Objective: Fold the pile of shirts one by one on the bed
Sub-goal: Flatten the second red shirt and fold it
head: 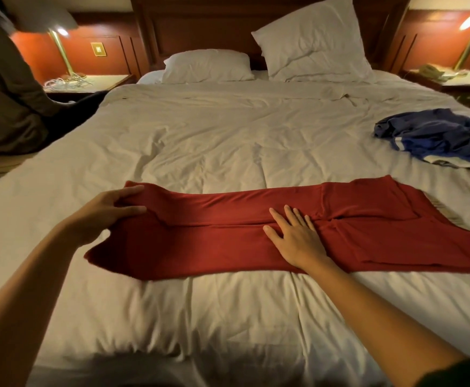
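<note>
A dark red shirt lies across the white bed as a long band, its two long sides folded in to meet along the middle. My left hand grips the shirt's left end, thumb on top and fingers curled under the cloth. Flat on the shirt's centre seam rests my right hand, fingers straight and spread. A crumpled pile of blue and white shirts sits on the bed at the far right.
Two white pillows lean at the wooden headboard. Nightstands with brass lamps flank the bed. Another person in a grey top stands at the bed's left side.
</note>
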